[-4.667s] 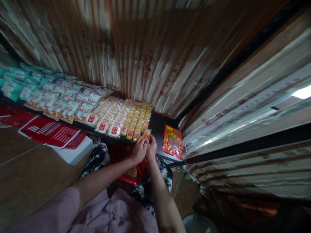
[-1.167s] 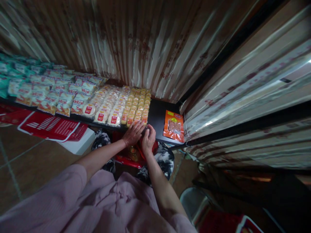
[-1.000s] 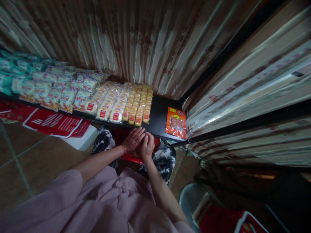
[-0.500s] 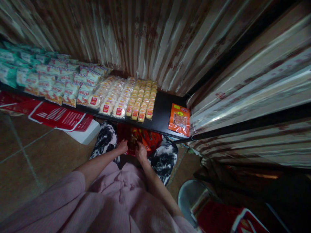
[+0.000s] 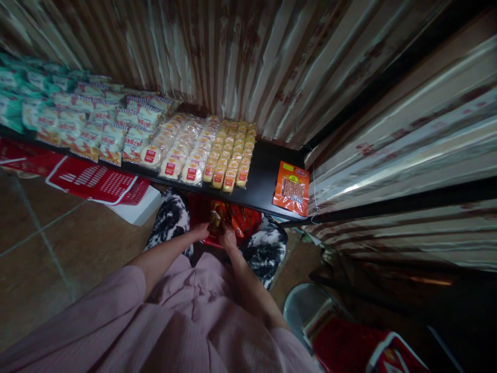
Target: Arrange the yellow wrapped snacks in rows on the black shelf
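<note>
Between my knees, under the shelf's front edge, sits a red basket (image 5: 196, 207) with shiny orange-red packets (image 5: 245, 220) in it. My left hand (image 5: 201, 231) reaches in from the left, its fingers closed at the near side of a gold-and-brown snack packet (image 5: 217, 215). From the right, my right hand (image 5: 228, 238) closes on the same packet. Fingertips of both hands are dim and partly hidden by the packet. On the black shelf (image 5: 261, 176) above, a flat orange snack packet (image 5: 292, 189) lies at the right end, apart from my hands.
Rows of yellow wrapped cakes (image 5: 229, 155), clear-wrapped white round snacks (image 5: 182, 147), white-and-blue bags (image 5: 112, 137) and green bags (image 5: 11, 111) fill the shelf leftward. Another red basket (image 5: 93, 178) and a white box (image 5: 137, 207) are below. A metal basin (image 5: 298, 305) stands at right.
Both hands have moved slightly deeper into the basket and closer about the gold-and-brown packet. The whole view has shifted a little; the shelf goods stay as they were.
</note>
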A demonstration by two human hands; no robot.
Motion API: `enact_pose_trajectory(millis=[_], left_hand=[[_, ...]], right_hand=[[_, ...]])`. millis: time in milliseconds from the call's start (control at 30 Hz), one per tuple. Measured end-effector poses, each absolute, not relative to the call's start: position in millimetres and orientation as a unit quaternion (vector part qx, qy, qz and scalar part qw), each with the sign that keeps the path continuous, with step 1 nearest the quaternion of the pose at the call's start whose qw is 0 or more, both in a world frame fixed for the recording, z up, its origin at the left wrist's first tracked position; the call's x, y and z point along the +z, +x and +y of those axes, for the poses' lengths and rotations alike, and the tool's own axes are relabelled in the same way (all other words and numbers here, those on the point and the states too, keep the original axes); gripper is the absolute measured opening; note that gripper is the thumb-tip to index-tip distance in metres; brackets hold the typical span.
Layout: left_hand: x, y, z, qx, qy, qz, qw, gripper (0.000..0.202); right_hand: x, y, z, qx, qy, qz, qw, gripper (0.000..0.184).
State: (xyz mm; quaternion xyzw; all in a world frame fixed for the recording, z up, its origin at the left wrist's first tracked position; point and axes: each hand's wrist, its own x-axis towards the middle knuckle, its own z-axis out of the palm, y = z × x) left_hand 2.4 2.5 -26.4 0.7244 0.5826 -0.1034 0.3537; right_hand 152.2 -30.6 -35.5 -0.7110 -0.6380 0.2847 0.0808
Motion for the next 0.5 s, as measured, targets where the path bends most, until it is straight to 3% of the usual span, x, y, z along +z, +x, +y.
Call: enact_pose_trajectory(millis=[500], left_hand=[[-20, 15, -1, -0.167, 0.716, 0.541, 0.407, 0.05]], right_hand=[[-23, 150, -27, 0.287, -0.696, -0.658, -0.023, 0.035]])
